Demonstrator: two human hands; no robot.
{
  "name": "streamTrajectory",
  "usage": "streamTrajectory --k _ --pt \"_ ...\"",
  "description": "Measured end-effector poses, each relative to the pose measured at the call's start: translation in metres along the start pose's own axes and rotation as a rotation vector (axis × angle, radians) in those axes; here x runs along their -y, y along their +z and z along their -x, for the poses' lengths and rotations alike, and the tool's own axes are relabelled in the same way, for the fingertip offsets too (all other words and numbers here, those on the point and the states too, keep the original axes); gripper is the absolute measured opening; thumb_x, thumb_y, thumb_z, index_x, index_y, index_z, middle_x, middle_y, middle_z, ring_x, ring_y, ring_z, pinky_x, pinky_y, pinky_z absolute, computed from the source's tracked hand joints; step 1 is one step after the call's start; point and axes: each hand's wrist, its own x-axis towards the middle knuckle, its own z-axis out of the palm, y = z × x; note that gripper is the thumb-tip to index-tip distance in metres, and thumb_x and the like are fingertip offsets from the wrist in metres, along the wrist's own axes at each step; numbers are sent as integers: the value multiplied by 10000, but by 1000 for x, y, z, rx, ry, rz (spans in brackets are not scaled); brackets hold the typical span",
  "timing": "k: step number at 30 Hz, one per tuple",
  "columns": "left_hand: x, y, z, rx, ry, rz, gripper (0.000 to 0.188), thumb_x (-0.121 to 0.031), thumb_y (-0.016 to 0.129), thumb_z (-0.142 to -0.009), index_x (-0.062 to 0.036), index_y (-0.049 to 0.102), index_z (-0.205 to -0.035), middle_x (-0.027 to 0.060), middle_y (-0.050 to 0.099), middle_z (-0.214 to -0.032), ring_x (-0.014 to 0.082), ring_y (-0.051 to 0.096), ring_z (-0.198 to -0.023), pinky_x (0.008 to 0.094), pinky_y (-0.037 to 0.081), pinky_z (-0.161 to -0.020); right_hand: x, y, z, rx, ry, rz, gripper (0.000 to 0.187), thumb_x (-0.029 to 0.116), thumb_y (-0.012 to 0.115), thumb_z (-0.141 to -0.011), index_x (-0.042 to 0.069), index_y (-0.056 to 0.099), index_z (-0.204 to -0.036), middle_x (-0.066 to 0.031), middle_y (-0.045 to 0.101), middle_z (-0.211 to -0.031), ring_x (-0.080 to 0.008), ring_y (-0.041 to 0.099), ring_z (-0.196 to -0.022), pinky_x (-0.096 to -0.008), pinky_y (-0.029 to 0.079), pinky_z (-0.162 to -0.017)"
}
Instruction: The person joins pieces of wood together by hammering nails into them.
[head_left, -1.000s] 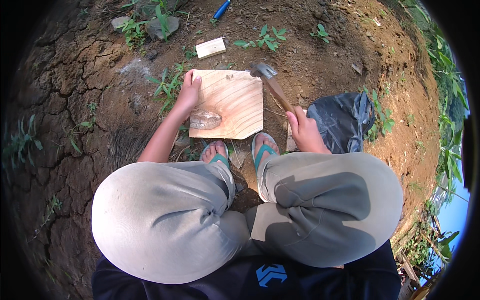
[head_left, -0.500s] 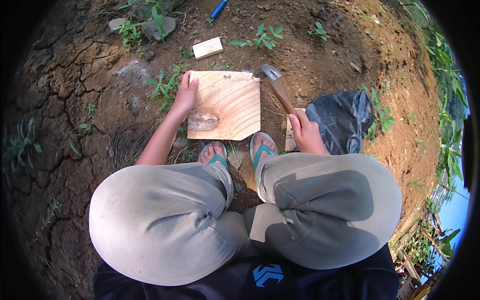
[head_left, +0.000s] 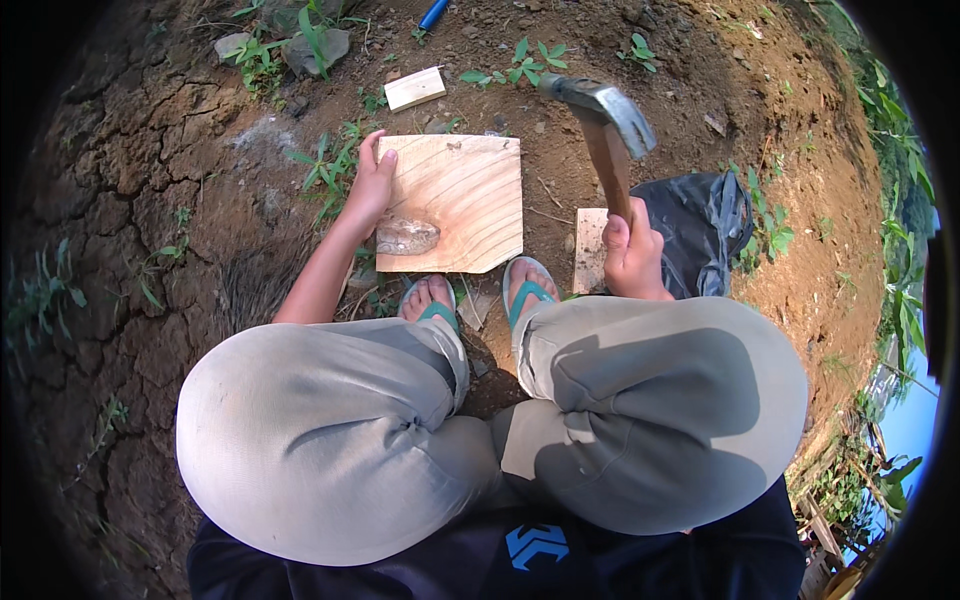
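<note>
My left hand (head_left: 371,185) grips the left edge of a pale wooden board (head_left: 465,200), thumb on the top face and the other fingers partly hidden by the edge. The board has curved grain, a dark rough knot at its lower left and a cut-off lower right corner. My right hand (head_left: 633,250) is wrapped round the wooden handle of a claw hammer (head_left: 606,155). The hammer's metal head is raised, to the right of the board and apart from it.
Beside my right hand lie a small wood piece (head_left: 591,250) and a black plastic bag (head_left: 700,225). Beyond the board are a wood block (head_left: 414,89), a blue tool or pen-like object (head_left: 433,14) and stones (head_left: 316,52). My sandalled feet (head_left: 430,298) are just below the board.
My right hand has lifted the hammer up and to the right, away from the board's upper right corner. The left hand still holds the board, which has barely shifted.
</note>
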Motion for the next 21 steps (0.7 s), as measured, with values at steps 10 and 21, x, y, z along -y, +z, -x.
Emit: streamTrajectory --k 10,21 --pt "12 2 0 -148 -102 14 816 -403 599 -1024 -109 51 -1552 373 414 -1464 396 513 -1326 436 378 -1124 13 -1 -9 56 148 -101 217 273 567 -1061 58 557 -1078 -245 611 -688 -501 637 -709 -470 473 -557" --pt "21 1 -7 -214 -189 -21 841 -562 685 -928 75 332 -1350 303 521 -1298 339 540 -1217 413 425 -1052 7 -3 -6 126 134 52 249 289 534 -1081 49 588 -1122 -162 577 -651 -345 648 -595 -396 473 -545"
